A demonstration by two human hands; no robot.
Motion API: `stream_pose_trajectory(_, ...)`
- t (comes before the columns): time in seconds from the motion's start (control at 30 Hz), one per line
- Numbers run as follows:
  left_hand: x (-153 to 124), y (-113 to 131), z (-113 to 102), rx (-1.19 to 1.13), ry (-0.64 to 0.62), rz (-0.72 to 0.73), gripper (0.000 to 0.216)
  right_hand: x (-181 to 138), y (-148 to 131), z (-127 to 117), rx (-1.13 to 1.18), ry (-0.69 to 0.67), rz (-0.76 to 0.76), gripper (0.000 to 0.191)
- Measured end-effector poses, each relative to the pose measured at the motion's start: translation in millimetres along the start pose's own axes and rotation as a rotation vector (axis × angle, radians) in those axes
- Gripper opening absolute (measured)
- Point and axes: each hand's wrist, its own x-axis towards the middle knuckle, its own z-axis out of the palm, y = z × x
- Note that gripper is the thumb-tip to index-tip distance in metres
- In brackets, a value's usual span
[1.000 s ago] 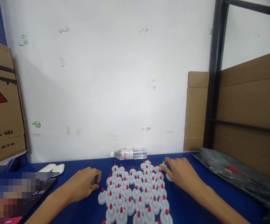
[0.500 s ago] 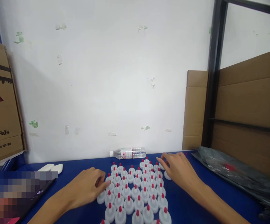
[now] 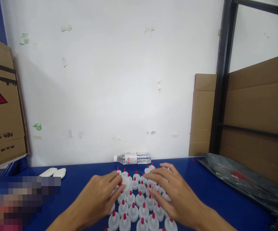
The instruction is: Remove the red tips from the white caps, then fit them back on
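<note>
Head view: left hand [image 3: 99, 194], thumb and forefinger pinched on a red-tipped white cap [image 3: 127, 185], tilted among upright caps [image 3: 133, 212] on the blue table [image 3: 80, 170]; right hand [image 3: 174, 191], fingers apart, over the group's right side.

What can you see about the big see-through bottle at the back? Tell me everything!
The bottle is clear and looks like plastic, with a ridged body, a white cap and a whitish label with red marks. It lies on its side on the blue table, by the white wall, cap toward the picture's left. Neither the left hand nor the right hand touches it.
</note>
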Motion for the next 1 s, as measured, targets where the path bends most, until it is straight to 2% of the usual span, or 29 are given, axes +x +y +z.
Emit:
stream_pose_trajectory(0.1,-2,29,11,-0.062,0.278,0.237,0.028,-3,-18,8,0.008,-0.024,-0.093,0.049)
stream_pose_trajectory(0.17,-3,43,15,-0.053,0.340,0.302,0.023,-6,-21,18,0.035,0.002,-0.182,0.042)
stream_pose_trajectory(0.23,-2,51,17,-0.030,0.390,0.346,0.021,-8,-21,30,0.053,0.083,-0.252,0.031)
stream_pose_trajectory(0.3,1,54,18,-0.002,0.434,0.356,0.024,-9,-21,39,0.031,0.144,-0.274,0.033)
stream_pose_trajectory(0.37,4,55,20,0.032,0.477,0.347,0.028,-7,-23,42,-0.010,0.163,-0.277,0.031)
stream_pose_trajectory(0.47,7,52,18,0.023,0.516,0.328,0.032,-1,-24,33,-0.055,0.199,-0.284,0.021)
stream_pose_trajectory(0.57,2,37,6,-0.084,0.479,0.266,0.031,0,-7,17,-0.107,0.177,-0.222,0.010)
stream_pose_trajectory(0.6,0,29,1,-0.108,0.382,0.195,0.029,-1,4,12,-0.118,0.166,-0.177,0.009)
stream_pose_trajectory(0.63,-2,19,-3,-0.129,0.387,0.164,0.027,-2,15,7,-0.134,0.152,-0.097,0.010)
stream_pose_trajectory(0.67,-4,9,-7,-0.124,0.403,0.089,0.026,-3,28,4,-0.143,0.137,-0.006,0.010)
stream_pose_trajectory(0.73,-6,-12,-9,-0.082,0.326,-0.125,0.029,-6,50,1,-0.174,0.111,0.241,0.014)
stream_pose_trajectory(0.8,-6,-29,-6,-0.035,0.156,-0.366,0.031,-9,66,1,-0.195,0.106,0.372,0.015)
stream_pose_trajectory(0.87,-5,-43,-1,-0.016,0.072,-0.462,0.030,-10,74,4,-0.209,0.085,0.417,0.015)
stream_pose_trajectory(1.0,-7,-62,10,0.001,-0.052,-0.538,0.030,-12,78,8,-0.242,-0.012,0.421,0.011)
